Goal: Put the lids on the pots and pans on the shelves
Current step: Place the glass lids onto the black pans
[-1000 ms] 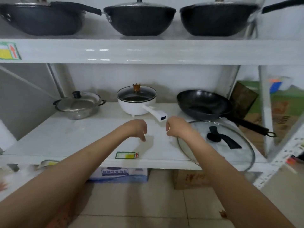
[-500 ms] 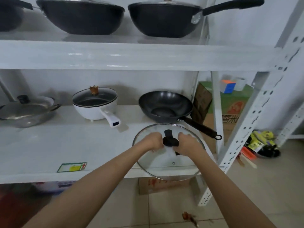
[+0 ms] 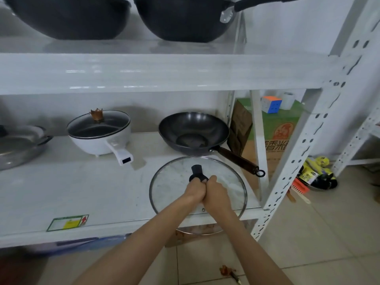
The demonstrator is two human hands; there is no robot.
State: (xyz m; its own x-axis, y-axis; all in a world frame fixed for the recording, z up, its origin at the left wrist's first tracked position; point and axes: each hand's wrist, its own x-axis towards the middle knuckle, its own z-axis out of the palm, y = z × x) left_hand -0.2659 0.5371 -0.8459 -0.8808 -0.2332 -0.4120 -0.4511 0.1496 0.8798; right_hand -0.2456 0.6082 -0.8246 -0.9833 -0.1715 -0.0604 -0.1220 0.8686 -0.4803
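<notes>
A large glass lid (image 3: 172,184) with a black handle lies at the front right of the lower shelf (image 3: 82,188), its near rim overhanging the shelf edge. My left hand (image 3: 194,189) and my right hand (image 3: 216,189) are pressed together, both closed on the lid's handle. Directly behind the lid sits an uncovered black wok (image 3: 193,131) with a dark wooden handle pointing right. A white pot (image 3: 100,134) wearing a glass lid with a gold crown knob stands to the wok's left. A lidded steel pot (image 3: 18,147) is at the far left.
The upper shelf (image 3: 144,73) carries two black woks (image 3: 181,17) close overhead. White perforated uprights (image 3: 304,140) frame the right side. A green carton (image 3: 277,132) with a puzzle cube on it stands beyond the frame. Clutter lies on the tiled floor at right.
My two hands have slid together along the lid's handle and now touch. The view has shifted right and closer to the lid.
</notes>
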